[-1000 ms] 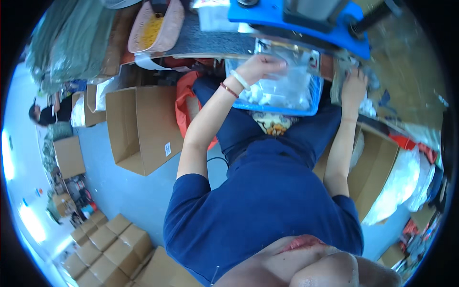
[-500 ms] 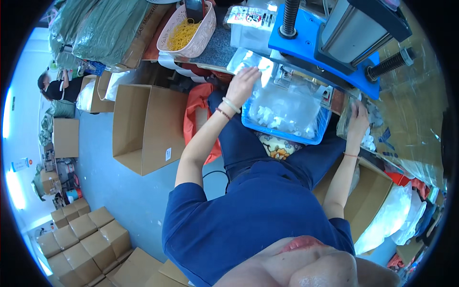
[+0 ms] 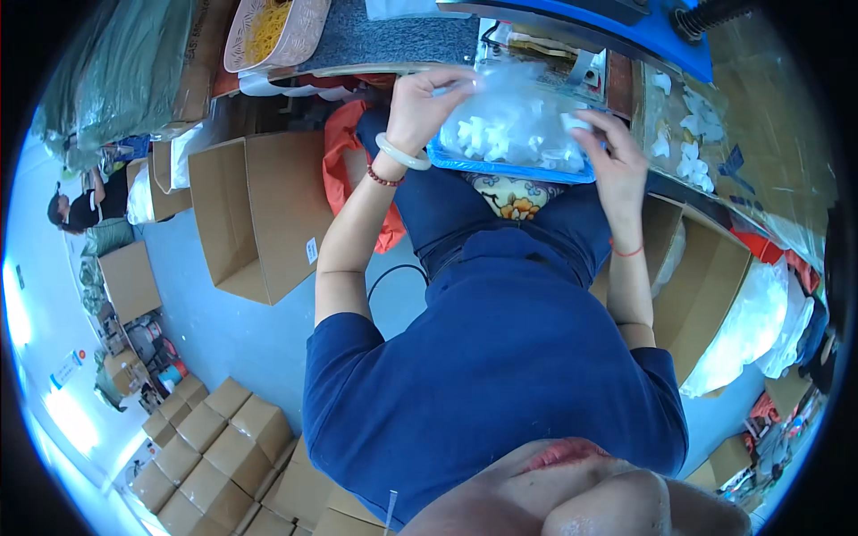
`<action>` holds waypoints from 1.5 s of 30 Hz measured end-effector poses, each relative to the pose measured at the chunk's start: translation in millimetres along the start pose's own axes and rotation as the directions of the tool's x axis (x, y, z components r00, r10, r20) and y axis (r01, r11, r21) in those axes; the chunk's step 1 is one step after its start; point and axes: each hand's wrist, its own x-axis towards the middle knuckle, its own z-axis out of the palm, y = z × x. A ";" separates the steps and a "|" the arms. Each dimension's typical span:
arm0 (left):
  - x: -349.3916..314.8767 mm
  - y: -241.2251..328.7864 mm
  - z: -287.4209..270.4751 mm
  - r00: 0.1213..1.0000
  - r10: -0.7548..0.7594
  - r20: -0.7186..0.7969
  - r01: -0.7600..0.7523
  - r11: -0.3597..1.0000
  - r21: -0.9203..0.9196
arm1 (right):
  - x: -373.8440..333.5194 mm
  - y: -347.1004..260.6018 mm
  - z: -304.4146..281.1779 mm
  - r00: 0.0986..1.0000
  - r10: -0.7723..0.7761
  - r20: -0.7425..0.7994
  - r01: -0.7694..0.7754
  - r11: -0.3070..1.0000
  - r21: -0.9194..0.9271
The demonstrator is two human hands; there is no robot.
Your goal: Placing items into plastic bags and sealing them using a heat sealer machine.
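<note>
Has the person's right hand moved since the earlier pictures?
Yes. Judged against the brown work surface, the right hand has moved left and now reaches over the right side of the blue basket.

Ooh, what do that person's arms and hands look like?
Both short sleeves are dark blue. The left hand is gloveless, its wrist wearing a pale bangle and a reddish beaded bracelet. The right hand is gloveless too, with a thin red band.

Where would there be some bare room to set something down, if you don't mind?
The dark mat is bare right of the pink basket, as is the floor between the left open carton and the stacked cartons. It is crowded at the blue tray, heaped with white pieces, with the left hand and right hand at its sides.
</note>
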 end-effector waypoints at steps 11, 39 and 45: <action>-6.2 28.0 23.8 0.889 -0.161 0.428 0.262 0.946 -0.189 | 30.2 -39.1 -15.8 0.912 -0.386 0.140 0.410 0.880 -0.242; 112.3 -52.2 -13.2 0.888 0.456 -0.055 -0.271 0.617 0.739 | 81.7 115.5 -67.8 0.924 -0.261 -0.280 -0.036 0.668 -0.743; 42.6 -89.8 -10.8 0.844 0.443 0.303 -0.499 0.440 0.746 | 60.0 109.7 -80.7 0.921 -0.194 -0.337 -0.089 0.737 -0.670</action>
